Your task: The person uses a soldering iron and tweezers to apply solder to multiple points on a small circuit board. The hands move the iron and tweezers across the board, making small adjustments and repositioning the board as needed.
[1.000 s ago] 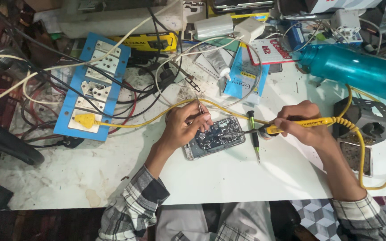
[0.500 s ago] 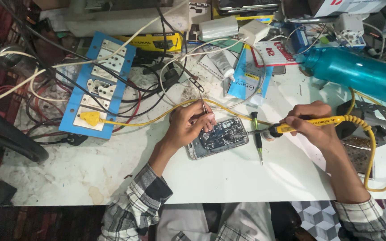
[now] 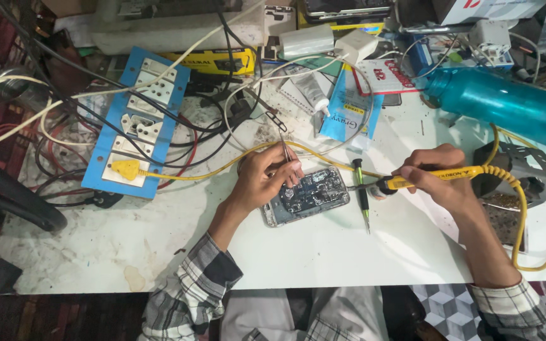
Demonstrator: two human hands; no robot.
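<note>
White and stained, the table top (image 3: 349, 252) spreads under everything I am working on. Far to the right lies a teal bottle (image 3: 507, 107) on its side, and on the left a blue power strip (image 3: 140, 126) sits among tangled black and white cables, with a yellow plug (image 3: 124, 169) pushed into its near end. A yellow cord (image 3: 222, 161) runs from that plug across the table towards me. Near the right edge stands a grey metal iron stand (image 3: 526, 170).

In the middle lies an opened phone (image 3: 308, 196), circuit side up, tilted a little. My left hand (image 3: 263, 180) rests on its left end, fingers curled and pinched shut around thin metal tweezers (image 3: 284, 151), whose points go down to the board. My right hand (image 3: 440, 177) is closed around the yellow handle of a soldering iron (image 3: 424, 179), its dark tip pointing left, just beside the right end of the phone; whether it touches I cannot tell. Between phone and iron lies a small screwdriver (image 3: 361, 192) with a green cap, pointing towards me.
</note>
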